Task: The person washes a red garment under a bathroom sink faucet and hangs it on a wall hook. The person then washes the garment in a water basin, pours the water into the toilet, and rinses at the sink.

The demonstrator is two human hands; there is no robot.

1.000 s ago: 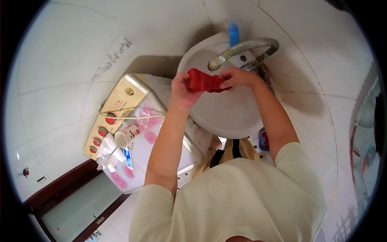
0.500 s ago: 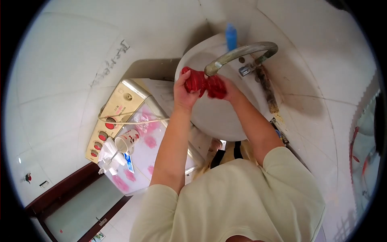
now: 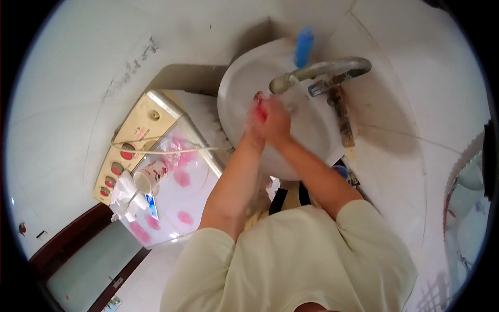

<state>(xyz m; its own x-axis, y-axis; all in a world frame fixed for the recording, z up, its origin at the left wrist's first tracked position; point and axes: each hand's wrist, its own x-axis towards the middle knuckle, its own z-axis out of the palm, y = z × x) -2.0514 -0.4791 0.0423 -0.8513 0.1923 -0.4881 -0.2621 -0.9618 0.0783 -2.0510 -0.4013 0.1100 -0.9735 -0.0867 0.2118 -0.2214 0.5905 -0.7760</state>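
Cloth (image 3: 260, 110) bunched now, not stretched!
Twelve o'clock, over the sink (image 3: 241, 78): my right hand (image 3: 278, 123) grips it, left hand (image 3: 251, 127) fingers too blurred to tell. Tap (image 3: 325, 69) at one, washer (image 3: 200, 179) at nine, tiled wall (image 3: 62, 99) beyond.

Clock directions run from the middle of the sink (image 3: 244, 75), 12 being the far side. The bottle (image 3: 304, 47) is at 1, on the rim; the tap (image 3: 332, 67) is at 2, its spout reaching over the basin. The bundle (image 3: 259, 110) is inside the rim, between the left hand (image 3: 253, 125) and right hand (image 3: 276, 117). The washer (image 3: 200, 195) is at 8, bearing the cup (image 3: 148, 178), tissues (image 3: 125, 195) beside it, the tube (image 3: 152, 207), and a cord (image 3: 176, 152) across. The door (image 3: 93, 260) is beyond; the mirror (image 3: 470, 208) is at 4.
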